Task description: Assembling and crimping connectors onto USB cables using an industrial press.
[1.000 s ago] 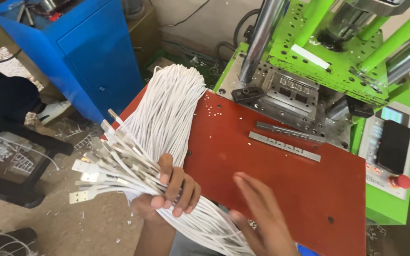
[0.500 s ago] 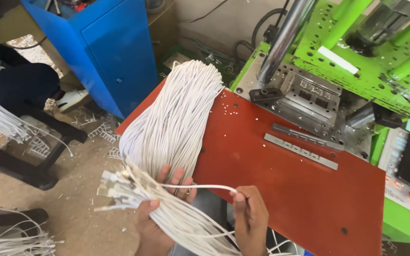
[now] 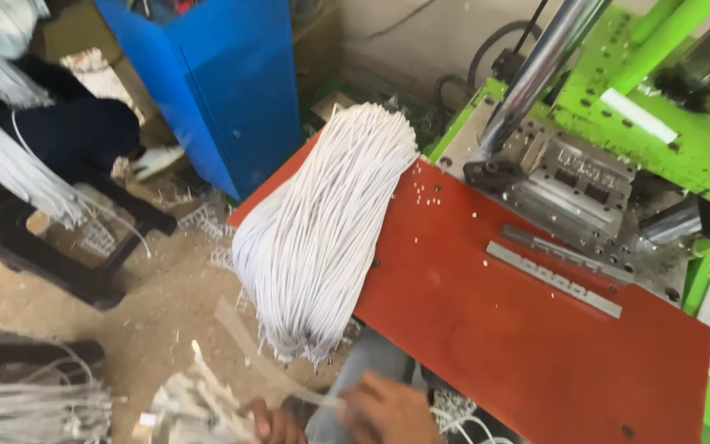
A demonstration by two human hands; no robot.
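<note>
Now both hands have dropped to the bottom edge of the view, where 1 second ago they sat higher against the red table. The left hand [image 3: 271, 423] is curled around a clump of white cable ends with connectors [image 3: 199, 403], which it held fanned out beside the table before; only its fingertips show, so how tightly it grips cannot be told. The right hand [image 3: 388, 407] is pinched shut on a single thin white cable [image 3: 277, 374] that stretches up and left from it, blurred by motion; half a second ago the same strand ran nearly level between the 2 hands. The big bundle of white cables [image 3: 326, 238] lies draped over the left edge of the red table [image 3: 519, 329], its cut ends hanging off towards the floor, apart from both hands. I judge that 1 cable is being drawn out of the held clump, away from the rest. Behind the table stands the green machine [image 3: 585, 107] with its grey metal mould [image 3: 573, 177], and a flat metal strip [image 3: 552, 275] rests on the table just in front of it.
</note>
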